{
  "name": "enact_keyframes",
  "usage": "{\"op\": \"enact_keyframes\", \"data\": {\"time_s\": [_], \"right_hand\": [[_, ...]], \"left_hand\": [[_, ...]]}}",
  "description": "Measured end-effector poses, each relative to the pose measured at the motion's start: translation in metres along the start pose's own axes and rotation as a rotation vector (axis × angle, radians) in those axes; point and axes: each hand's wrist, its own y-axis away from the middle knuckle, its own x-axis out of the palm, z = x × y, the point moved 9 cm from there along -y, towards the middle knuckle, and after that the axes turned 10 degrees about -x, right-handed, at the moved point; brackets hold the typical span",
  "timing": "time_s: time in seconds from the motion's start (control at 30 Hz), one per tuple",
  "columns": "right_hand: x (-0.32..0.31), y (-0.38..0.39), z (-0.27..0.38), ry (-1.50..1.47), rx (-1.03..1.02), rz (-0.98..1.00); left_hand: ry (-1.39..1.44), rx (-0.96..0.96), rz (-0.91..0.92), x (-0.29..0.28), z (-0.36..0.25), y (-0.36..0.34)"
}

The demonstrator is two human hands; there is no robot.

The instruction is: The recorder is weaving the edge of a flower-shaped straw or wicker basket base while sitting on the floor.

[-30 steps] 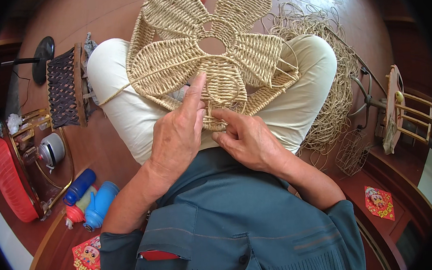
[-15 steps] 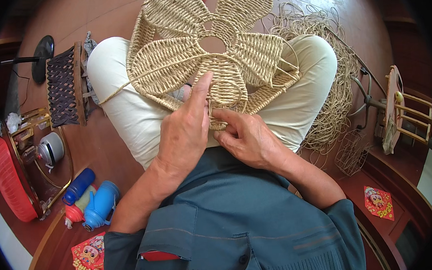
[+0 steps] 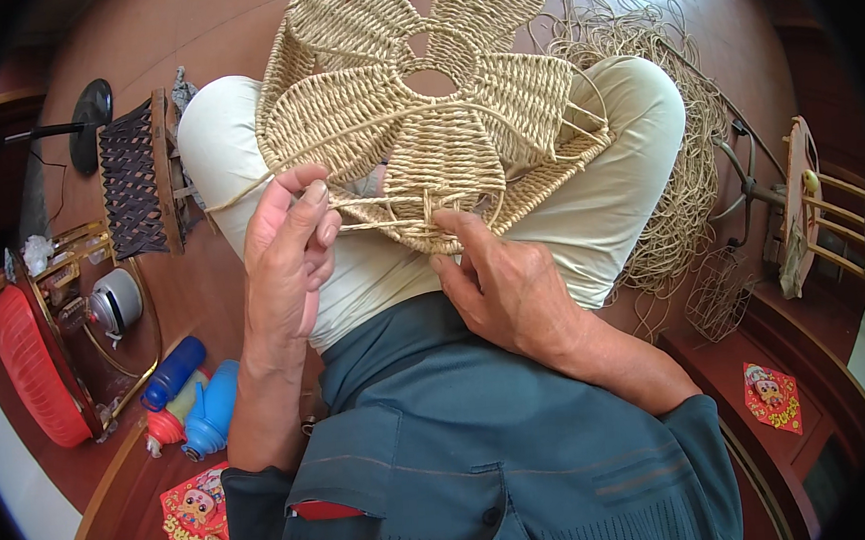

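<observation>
A beige woven piece shaped like a five-petal flower with a ringed hole (image 3: 525, 94) rests across my lap. My left hand (image 3: 287, 245) is raised left of the bottom petal, thumb and fingertips pinched on a cord (image 3: 374, 201) stretched taut leftward from the weave. My right hand (image 3: 509, 285) grips the lower woven edge (image 3: 413, 238), index finger on the strands at the foot of the bottom petal (image 3: 439, 160) and thumb just below. A long strand also runs diagonally over the left petal (image 3: 313, 103).
Loose cord lies heaped (image 3: 684, 179) to the right, beside a wooden rack (image 3: 824, 228) and wire basket (image 3: 719, 303). On the left are a dark woven seat (image 3: 129, 178), fan base (image 3: 95, 124), red basin (image 3: 37, 365), blue bottle (image 3: 171, 376) and light-blue flask (image 3: 209, 416). My white-trousered knees flank the piece.
My left hand has pulled away to the left and turned over, drawing a cord out from the bottom petal. My right hand's fingers stay at the lower edge.
</observation>
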Motion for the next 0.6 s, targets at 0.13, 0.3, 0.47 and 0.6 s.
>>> {"op": "enact_keyframes", "data": {"time_s": [0.13,0.3,0.47,0.6], "right_hand": [[-0.017,-0.012,0.026,0.238,-0.316,-0.257],[-0.005,-0.027,0.02,0.278,-0.282,-0.196],[0.001,-0.038,0.017,0.303,-0.24,-0.193],[0.001,-0.042,0.013,0.269,-0.215,-0.252]], "left_hand": [[0.137,0.109,-0.193,-0.051,-0.02,-0.003],[0.048,0.137,-0.19,-0.091,-0.048,0.0],[0.034,0.263,-0.484,-0.202,-0.088,-0.002],[0.091,0.265,-0.674,-0.313,-0.137,0.009]]}}
